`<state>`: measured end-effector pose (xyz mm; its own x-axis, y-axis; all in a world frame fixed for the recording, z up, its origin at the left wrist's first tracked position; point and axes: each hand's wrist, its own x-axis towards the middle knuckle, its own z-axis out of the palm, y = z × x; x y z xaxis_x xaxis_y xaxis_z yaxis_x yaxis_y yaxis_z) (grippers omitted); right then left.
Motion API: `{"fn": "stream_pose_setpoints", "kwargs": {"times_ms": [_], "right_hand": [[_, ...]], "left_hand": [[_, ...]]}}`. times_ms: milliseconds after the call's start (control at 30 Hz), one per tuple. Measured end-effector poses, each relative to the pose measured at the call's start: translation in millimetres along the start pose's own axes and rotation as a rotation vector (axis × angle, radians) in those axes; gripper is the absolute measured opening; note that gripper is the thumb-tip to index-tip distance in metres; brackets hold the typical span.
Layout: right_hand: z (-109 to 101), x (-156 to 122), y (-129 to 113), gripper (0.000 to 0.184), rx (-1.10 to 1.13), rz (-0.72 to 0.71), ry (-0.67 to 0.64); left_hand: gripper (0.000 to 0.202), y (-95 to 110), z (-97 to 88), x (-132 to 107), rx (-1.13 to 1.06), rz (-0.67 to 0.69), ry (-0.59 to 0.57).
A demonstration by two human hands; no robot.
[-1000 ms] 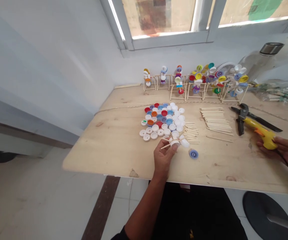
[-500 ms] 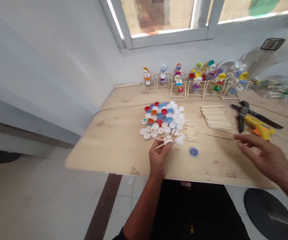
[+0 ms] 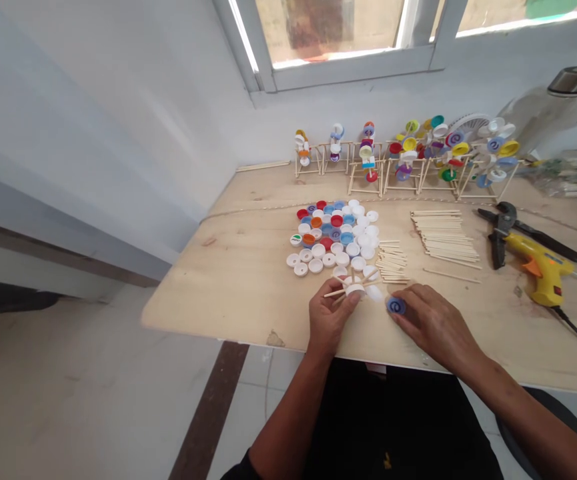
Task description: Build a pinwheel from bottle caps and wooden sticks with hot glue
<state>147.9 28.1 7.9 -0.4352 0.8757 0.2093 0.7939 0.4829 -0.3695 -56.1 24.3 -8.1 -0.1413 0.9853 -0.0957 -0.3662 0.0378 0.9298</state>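
Note:
My left hand [image 3: 332,319] pinches a white bottle cap [image 3: 355,289] from which several short wooden sticks stick out like spokes. White caps seem to sit at the right of this spoked piece. Just to the right, my right hand [image 3: 435,323] has its thumb and fingers closed around the edges of a blue bottle cap [image 3: 395,306] with a dark swirl mark. That cap is at the tabletop; whether it is lifted cannot be made out. Beyond my left hand lie many loose caps [image 3: 326,245], white, blue, red and orange.
Short sticks [image 3: 393,262] and longer sticks [image 3: 445,237] lie in piles. At right are a yellow glue gun [image 3: 543,267] and black-handled cutters [image 3: 503,227]. Stick frames with cap wheels [image 3: 408,157] line the wall, near a plastic bag [image 3: 575,175]. The table edge [image 3: 193,337] is close.
My right hand has moved left from beside the glue gun and lone stick to the blue bottle cap, closing its fingers around it. My left hand still holds the spoked cap.

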Motion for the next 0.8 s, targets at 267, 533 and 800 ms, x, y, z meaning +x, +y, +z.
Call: {"fn": "stream_pose_setpoints", "kwargs": {"times_ms": [267,533,800], "right_hand": [[-29,5,-1,0.028,0.323,0.131,0.099],[-34,19,-12,0.028,0.390,0.042,0.116],[-30,24,-11,0.028,0.311,-0.054,0.097]], "left_hand": [[0.036,3,2.4,-1,0.050,-0.003,-0.035],[0.040,5,2.3,-2,0.125,-0.004,-0.065],[0.039,7,2.1,-2,0.148,-0.012,-0.081]]}}
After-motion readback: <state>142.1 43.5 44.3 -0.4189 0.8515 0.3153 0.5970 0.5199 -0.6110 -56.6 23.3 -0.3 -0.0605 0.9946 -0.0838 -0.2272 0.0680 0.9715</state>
